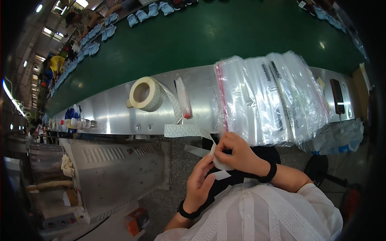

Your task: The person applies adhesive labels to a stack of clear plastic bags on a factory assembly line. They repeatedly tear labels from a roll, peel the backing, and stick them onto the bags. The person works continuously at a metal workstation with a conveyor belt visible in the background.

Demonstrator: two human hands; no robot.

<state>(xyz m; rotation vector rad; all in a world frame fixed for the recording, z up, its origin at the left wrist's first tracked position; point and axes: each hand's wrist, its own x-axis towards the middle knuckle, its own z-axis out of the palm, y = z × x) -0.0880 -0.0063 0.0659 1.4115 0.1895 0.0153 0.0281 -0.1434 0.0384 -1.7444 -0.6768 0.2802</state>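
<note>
A white strip of printed label tape (186, 131) runs over the metal table's edge and down to my hands in front of my lap. My right hand (240, 154) is closed, thumb and forefinger pinching the strip. My left hand (199, 182) has its fingers fairly straight and their tips against the same strip, the thumb lying lower. Loose white ends of the strip (221, 174) show between and below the hands. Behind them stands a thick roll of label tape (155, 98) on the metal table. Between my fingertips, the exact grip is partly hidden.
Stacked clear plastic bags (257, 100) cover the table's right part, a dark phone (337, 96) beyond them. A red-and-white slim tool (183, 98) lies by the roll. Behind runs a green conveyor belt (193, 44) with light blue shoes (152, 10). A metal machine (116, 172) stands left.
</note>
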